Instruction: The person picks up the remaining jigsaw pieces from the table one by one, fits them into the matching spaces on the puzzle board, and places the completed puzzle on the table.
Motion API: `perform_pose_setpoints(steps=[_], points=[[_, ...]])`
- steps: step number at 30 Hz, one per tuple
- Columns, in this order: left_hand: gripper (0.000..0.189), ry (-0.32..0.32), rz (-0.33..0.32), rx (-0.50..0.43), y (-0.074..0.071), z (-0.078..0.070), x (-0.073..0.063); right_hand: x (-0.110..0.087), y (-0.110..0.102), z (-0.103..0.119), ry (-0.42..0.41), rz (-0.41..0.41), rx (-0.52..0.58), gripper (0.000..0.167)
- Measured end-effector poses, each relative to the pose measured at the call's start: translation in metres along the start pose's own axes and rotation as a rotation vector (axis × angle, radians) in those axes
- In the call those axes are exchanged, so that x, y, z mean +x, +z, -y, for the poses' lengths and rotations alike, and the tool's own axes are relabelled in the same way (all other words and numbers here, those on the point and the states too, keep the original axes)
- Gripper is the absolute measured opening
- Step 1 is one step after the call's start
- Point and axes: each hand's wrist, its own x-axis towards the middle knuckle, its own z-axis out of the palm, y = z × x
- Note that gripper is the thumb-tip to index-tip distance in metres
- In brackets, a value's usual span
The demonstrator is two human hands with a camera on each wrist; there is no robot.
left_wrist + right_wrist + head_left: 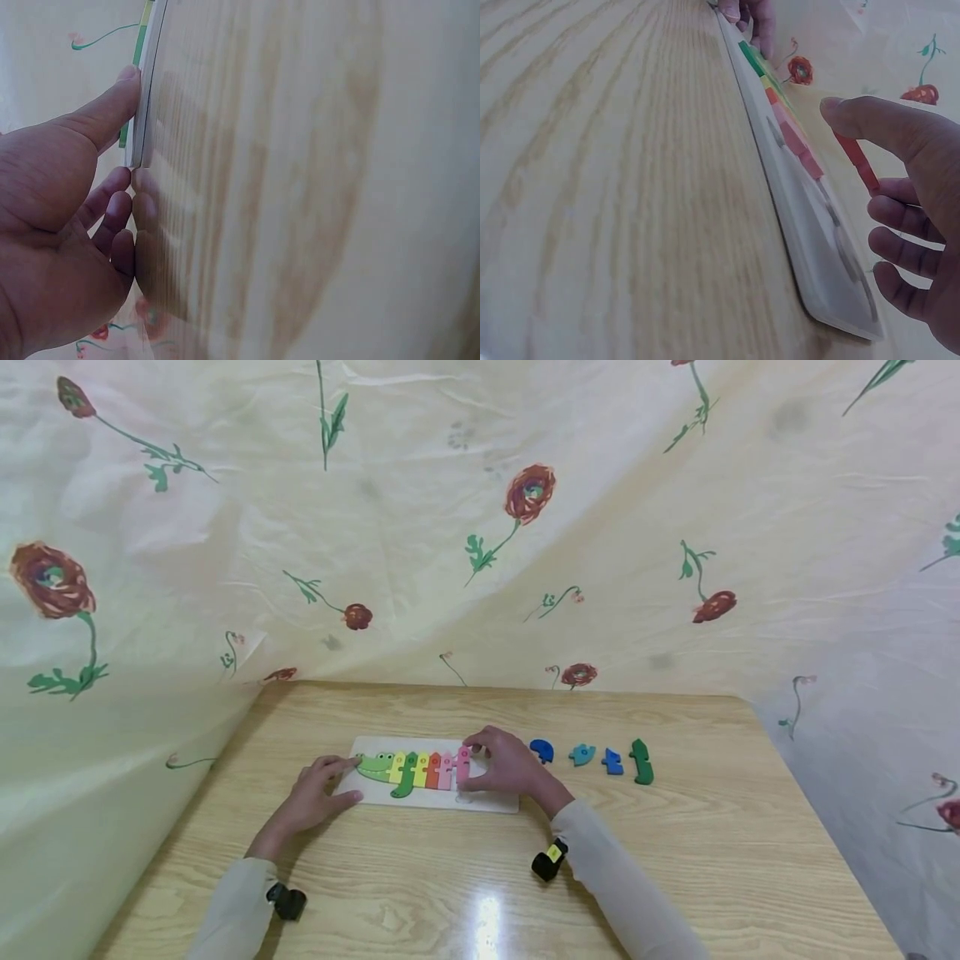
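A white puzzle board (427, 805) lies on the table with a crocodile made of coloured pieces, its green head (372, 767) at the left end. In the head view my right hand (510, 762) pinches a narrow pink puzzle piece (462, 768) between thumb and fingers. The right wrist view shows that piece (857, 161) raised above the board, apart from the pink pieces (799, 146) lying there. My left hand (311, 793) touches the board's left end, thumb and fingers spread. Its thumb (112, 105) rests against the board in the left wrist view.
Right of the board lie a dark blue piece (542, 750), a light blue piece (582, 754), a blue piece (612, 762) and a long green piece (642, 762). A flowered cloth (420, 527) hangs behind the wooden table (420, 877). Each wrist bears a small black camera.
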Motion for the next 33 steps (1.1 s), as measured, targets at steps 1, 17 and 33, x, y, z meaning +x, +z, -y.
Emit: perform_pose_setpoints(steps=[1, 17, 33], points=[[0.065, 0.002, -0.001, -0.001, 0.000, 0.000, 0.000, 0.000, 0.001, 0.000, 0.001, 0.002, 0.003, 0.071], [0.065, -0.007, 0.001, -0.008, 0.000, 0.000, 0.002, 0.004, 0.011, -0.002, 0.000, 0.002, 0.010, 0.070], [0.064, -0.002, -0.002, -0.018, -0.001, 0.001, 0.001, 0.008, 0.016, -0.003, 0.030, 0.026, -0.034, 0.072]])
